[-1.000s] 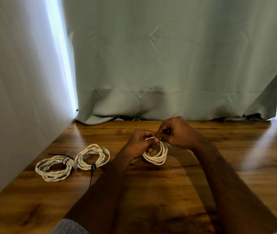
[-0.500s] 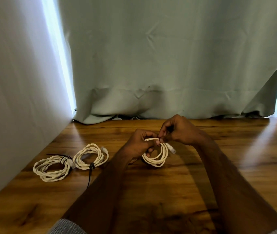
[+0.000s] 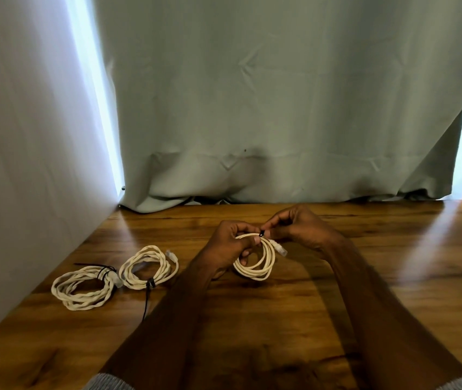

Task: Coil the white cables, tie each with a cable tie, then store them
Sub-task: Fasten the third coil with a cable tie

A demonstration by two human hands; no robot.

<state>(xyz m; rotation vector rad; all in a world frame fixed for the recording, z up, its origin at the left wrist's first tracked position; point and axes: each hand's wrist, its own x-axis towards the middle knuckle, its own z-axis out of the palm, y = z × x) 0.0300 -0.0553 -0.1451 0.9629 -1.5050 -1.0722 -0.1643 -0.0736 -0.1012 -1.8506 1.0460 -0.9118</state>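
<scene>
Gripping the same coil (image 3: pixel 255 260), hands now show a black tie (image 3: pixel 261 234).

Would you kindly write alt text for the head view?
Two hands hold a small white cable coil above a wooden table: the left hand grips it, the right hand pinches a black cable tie. Two tied white coils lie left.

Third white coil (image 3: pixel 256 263) held upright — two tied coils (image 3: pixel 83 287) flat, left.
</scene>
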